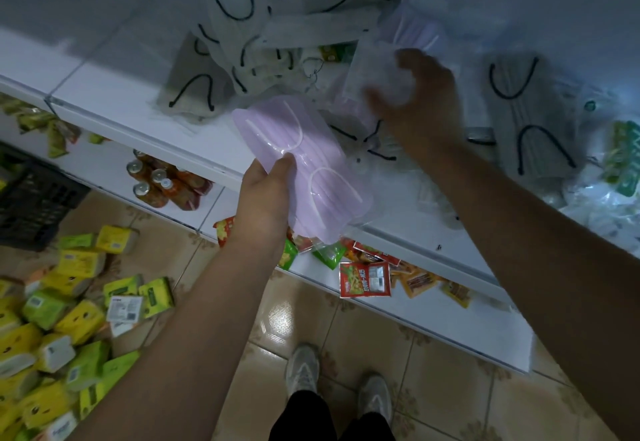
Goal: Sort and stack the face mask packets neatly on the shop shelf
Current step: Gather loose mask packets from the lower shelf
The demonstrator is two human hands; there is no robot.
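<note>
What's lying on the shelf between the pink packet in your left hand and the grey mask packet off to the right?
In the head view, the right hand, gripping a clear packet, sits between the pink packet and the grey mask packet; loose black-looped masks lie beneath its forearm.

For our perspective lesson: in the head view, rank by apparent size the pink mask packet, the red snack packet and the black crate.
1. pink mask packet, nearest the camera, so flattered
2. black crate, partly cut off
3. red snack packet

Bare white shelf top [114, 59] at left; loose mask packets [242, 45] crowding the middle and right.
</note>
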